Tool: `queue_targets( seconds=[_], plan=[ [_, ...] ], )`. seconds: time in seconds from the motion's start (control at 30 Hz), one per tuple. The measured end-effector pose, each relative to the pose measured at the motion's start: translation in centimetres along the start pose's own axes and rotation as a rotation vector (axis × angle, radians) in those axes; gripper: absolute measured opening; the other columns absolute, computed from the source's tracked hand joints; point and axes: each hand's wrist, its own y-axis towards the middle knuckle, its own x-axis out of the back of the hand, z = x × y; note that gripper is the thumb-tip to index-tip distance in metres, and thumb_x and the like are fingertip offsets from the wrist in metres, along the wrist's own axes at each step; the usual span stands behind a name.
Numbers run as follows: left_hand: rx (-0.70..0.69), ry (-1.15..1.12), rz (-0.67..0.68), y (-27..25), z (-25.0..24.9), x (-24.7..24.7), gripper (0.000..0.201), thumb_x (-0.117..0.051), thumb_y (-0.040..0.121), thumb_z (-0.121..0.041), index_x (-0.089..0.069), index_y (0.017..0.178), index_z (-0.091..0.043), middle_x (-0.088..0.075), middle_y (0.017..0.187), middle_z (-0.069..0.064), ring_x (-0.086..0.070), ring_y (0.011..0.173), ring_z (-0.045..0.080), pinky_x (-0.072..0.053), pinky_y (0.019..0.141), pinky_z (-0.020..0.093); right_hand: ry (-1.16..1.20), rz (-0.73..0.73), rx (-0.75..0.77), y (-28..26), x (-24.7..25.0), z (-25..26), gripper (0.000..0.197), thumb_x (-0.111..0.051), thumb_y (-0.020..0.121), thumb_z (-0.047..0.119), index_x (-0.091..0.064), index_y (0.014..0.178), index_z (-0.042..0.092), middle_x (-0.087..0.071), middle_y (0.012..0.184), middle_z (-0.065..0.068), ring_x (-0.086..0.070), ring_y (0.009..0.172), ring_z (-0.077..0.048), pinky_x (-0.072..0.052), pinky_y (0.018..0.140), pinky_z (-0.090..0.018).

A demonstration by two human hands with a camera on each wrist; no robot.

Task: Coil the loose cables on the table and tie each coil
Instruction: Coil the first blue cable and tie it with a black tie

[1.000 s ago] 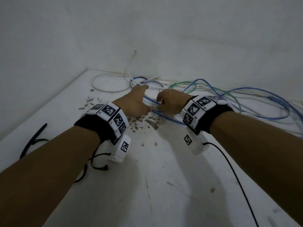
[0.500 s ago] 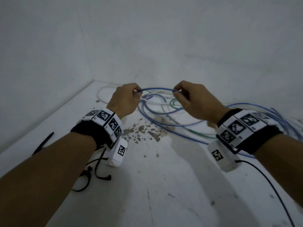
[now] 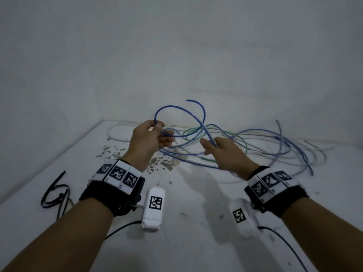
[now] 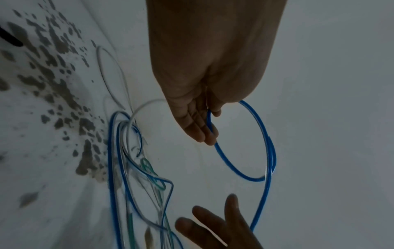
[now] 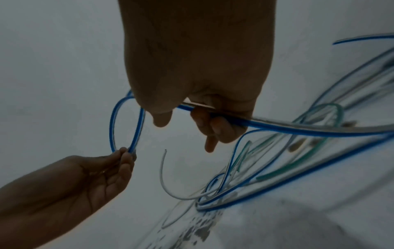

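Observation:
A blue cable (image 3: 177,109) forms a raised loop above the white table (image 3: 196,242), its free end curving up at the back. My left hand (image 3: 157,132) pinches the loop's left side between thumb and fingers; the left wrist view shows the blue cable (image 4: 267,143) arcing from those fingertips. My right hand (image 3: 214,145) grips the same cable lower right, and the right wrist view shows the blue cable (image 5: 266,126) running under curled fingers. Behind the hands lies a tangle of blue, green (image 3: 196,130) and white cables (image 3: 115,134).
Black ties (image 3: 56,191) lie at the table's left edge. Chipped dark patches (image 3: 163,163) mark the surface under the hands. Walls close in at the back and left. More blue cable loops (image 3: 294,154) spread to the right.
Both hands have risen off the table and drawn apart. The blue cable went from a short straight stretch between them to a raised loop, with its free end now up.

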Motion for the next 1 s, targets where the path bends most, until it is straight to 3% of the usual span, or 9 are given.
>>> queue_targets(
  seconds=[0.1, 0.23, 0.33, 0.47, 0.6, 0.73, 0.83, 0.93, 1.0],
  plan=[
    [0.022, 0.019, 0.041, -2.1, 0.1, -1.5, 0.015, -0.047, 0.104, -0.014, -0.058, 0.099, -0.004, -0.072, 0.083, 0.016, -0.072, 0.068, 0.024, -0.062, 0.065, 0.030, 0.362, 0.001, -0.100, -2.0, -0.4, 1.1, 0.052, -0.052, 0.096, 0.054, -0.064, 0.107, 0.005, -0.071, 0.102, -0.009, -0.042, 0.048, -0.012, -0.037, 0.048, -0.028],
    [0.073, 0.077, 0.111, -4.2, 0.7, -3.1, 0.015, -0.050, 0.103, -0.014, -0.060, 0.098, -0.004, -0.073, 0.087, 0.021, -0.073, 0.072, 0.028, -0.061, 0.064, 0.030, 0.575, -0.237, -0.036, -3.2, 0.1, 1.8, 0.021, -0.055, 0.101, 0.032, -0.062, 0.103, 0.012, -0.074, 0.085, -0.003, -0.050, 0.052, -0.011, -0.039, 0.048, -0.023],
    [0.109, 0.180, 0.158, -5.1, 1.0, -3.8, 0.016, -0.053, 0.102, -0.017, -0.064, 0.098, -0.006, -0.076, 0.090, 0.015, -0.073, 0.079, 0.025, -0.059, 0.066, 0.028, 0.494, -0.284, 0.053, -4.2, 1.0, 1.6, 0.015, -0.052, 0.102, 0.020, -0.061, 0.106, 0.010, -0.060, 0.065, -0.004, -0.045, 0.046, -0.005, -0.034, 0.043, -0.016],
    [0.039, 0.347, 0.177, -5.7, 0.9, -4.6, 0.013, -0.057, 0.100, -0.017, -0.068, 0.102, -0.010, -0.076, 0.098, 0.008, -0.070, 0.084, 0.019, -0.056, 0.075, 0.033, 0.342, -0.151, 0.106, -5.6, 2.4, 1.2, 0.020, -0.053, 0.101, 0.016, -0.065, 0.102, 0.001, -0.042, 0.057, -0.001, -0.034, 0.037, -0.002, -0.027, 0.038, -0.013],
    [0.060, 0.271, 0.274, -6.5, -0.1, -6.0, 0.020, -0.047, 0.103, -0.011, -0.063, 0.114, -0.006, -0.075, 0.096, 0.010, -0.070, 0.073, 0.022, -0.056, 0.073, 0.037, 0.214, -0.121, 0.144, -6.4, 3.6, 1.1, 0.021, -0.055, 0.099, 0.018, -0.068, 0.096, 0.002, -0.048, 0.059, -0.006, -0.040, 0.045, -0.007, -0.032, 0.045, -0.016],
    [0.060, 0.230, 0.331, -7.0, -0.1, -7.1, 0.025, -0.052, 0.101, -0.022, -0.066, 0.104, -0.002, -0.072, 0.078, 0.008, -0.064, 0.061, 0.019, -0.054, 0.063, 0.031, 0.021, -0.100, 0.232, -6.6, 3.6, 0.7, 0.022, -0.058, 0.097, 0.020, -0.070, 0.088, 0.004, -0.062, 0.073, -0.027, -0.048, 0.060, -0.017, -0.039, 0.057, -0.028],
    [0.012, 0.248, 0.251, -7.0, 0.2, -7.1, 0.016, -0.057, 0.098, -0.012, -0.068, 0.093, -0.002, -0.070, 0.071, 0.005, -0.060, 0.054, 0.012, -0.054, 0.057, 0.024, 0.002, -0.074, 0.228, -6.7, 3.9, 0.6, 0.012, -0.066, 0.092, 0.033, -0.068, 0.100, 0.024, -0.069, 0.081, -0.006, -0.060, 0.068, -0.003, -0.047, 0.067, -0.022],
    [-0.062, 0.388, 0.235, -6.8, 0.3, -6.7, 0.013, -0.060, 0.097, -0.009, -0.070, 0.089, -0.005, -0.071, 0.069, 0.003, -0.062, 0.054, 0.009, -0.052, 0.054, 0.020, 0.010, -0.238, 0.222, -6.8, 4.6, 0.8, 0.075, -0.080, 0.076, 0.048, -0.046, 0.137, 0.024, -0.060, 0.114, 0.004, -0.064, 0.091, -0.008, -0.054, 0.078, -0.025],
    [-0.115, 0.532, 0.311, -6.9, 0.2, -6.7, 0.013, -0.061, 0.097, -0.009, -0.070, 0.088, -0.007, -0.072, 0.071, 0.003, -0.064, 0.055, 0.008, -0.051, 0.055, 0.019, -0.001, -0.346, 0.359, -6.9, 5.3, 1.4, 0.094, -0.084, 0.072, 0.044, -0.031, 0.148, 0.025, -0.048, 0.128, 0.004, -0.060, 0.098, -0.009, -0.052, 0.078, -0.020]
  ],
)
